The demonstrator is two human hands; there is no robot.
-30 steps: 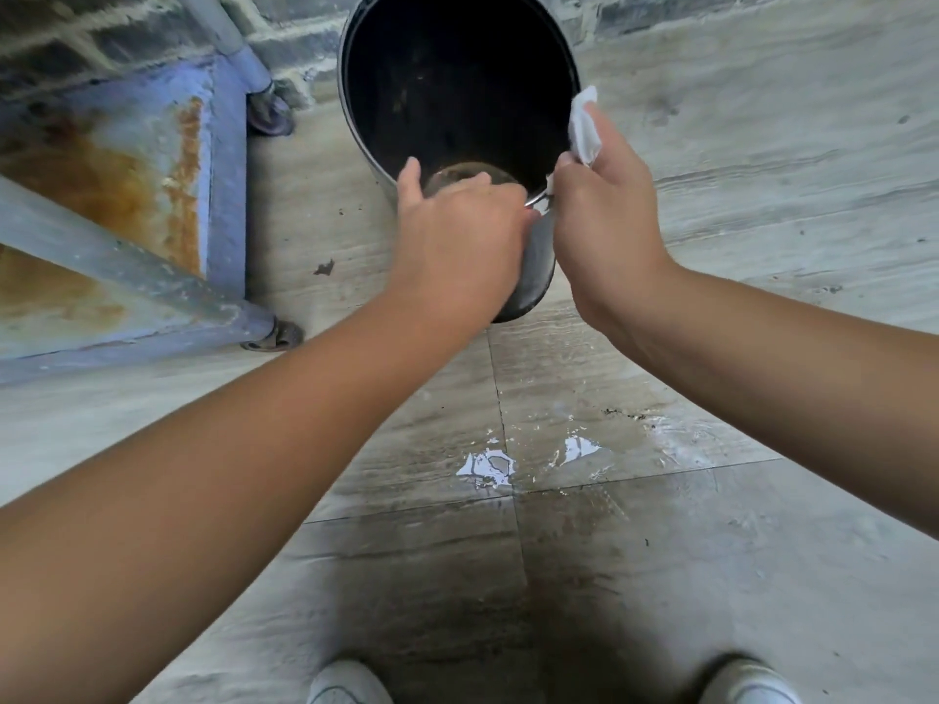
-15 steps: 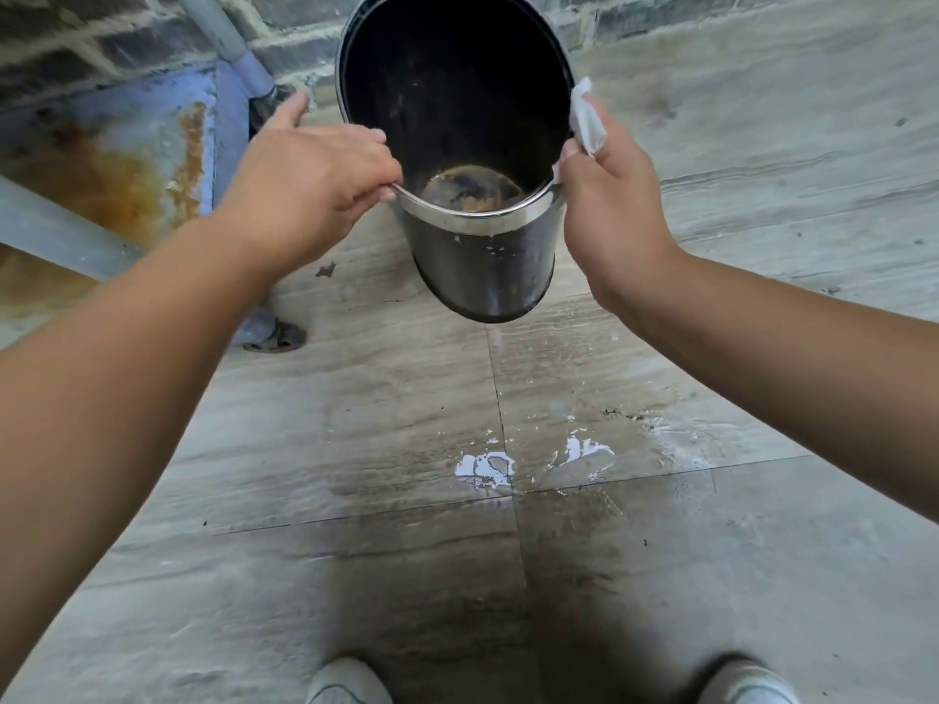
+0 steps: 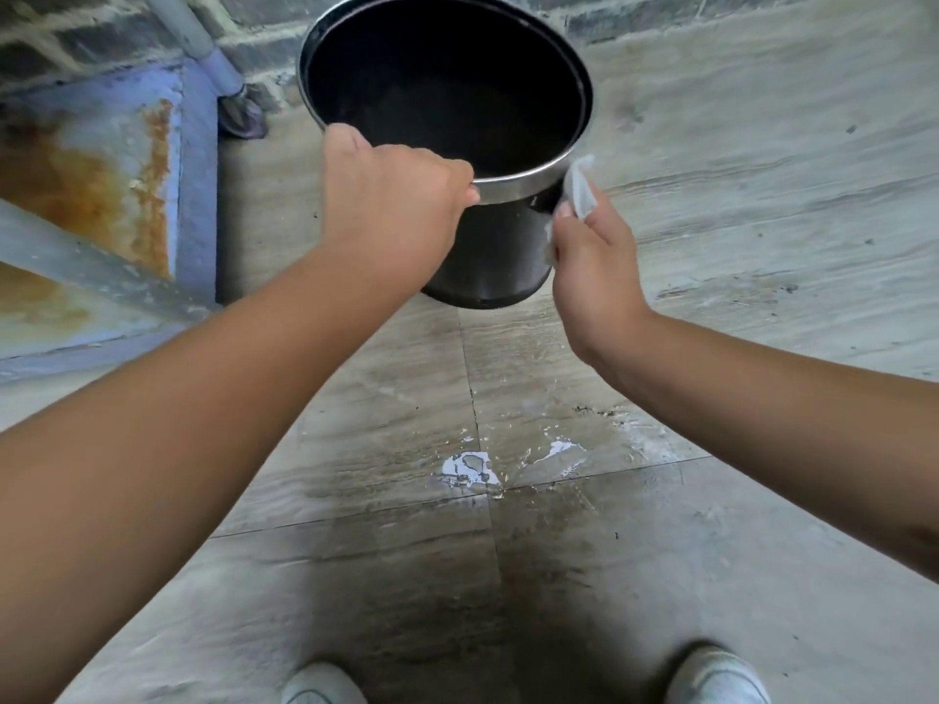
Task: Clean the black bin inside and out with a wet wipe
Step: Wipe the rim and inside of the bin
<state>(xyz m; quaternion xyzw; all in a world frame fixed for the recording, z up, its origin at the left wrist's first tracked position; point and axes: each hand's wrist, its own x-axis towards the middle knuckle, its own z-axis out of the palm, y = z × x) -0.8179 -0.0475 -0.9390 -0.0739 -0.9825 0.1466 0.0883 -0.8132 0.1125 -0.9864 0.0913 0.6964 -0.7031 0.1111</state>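
The black bin (image 3: pixel 500 251) with a shiny metal rim is held up off the floor, its dark mouth tilted toward me. My left hand (image 3: pixel 391 200) grips the near left part of the rim. My right hand (image 3: pixel 592 261) holds a white wet wipe (image 3: pixel 579 188) and presses it against the bin's outer right side, just below the rim. The bin's base is dark and partly hidden behind my left wrist.
A rusty blue metal frame (image 3: pixel 193 195) with a castor stands at the left. A brick wall (image 3: pixel 91 38) runs along the top. Wet patches and white flecks (image 3: pixel 470 467) mark the grey floor tiles. My two white shoes (image 3: pixel 716 675) show at the bottom edge.
My left hand shifted from the far left of the rim to its near edge. My right hand slid with the wipe from the rim down onto the outer right wall. The bin tipped more upright.
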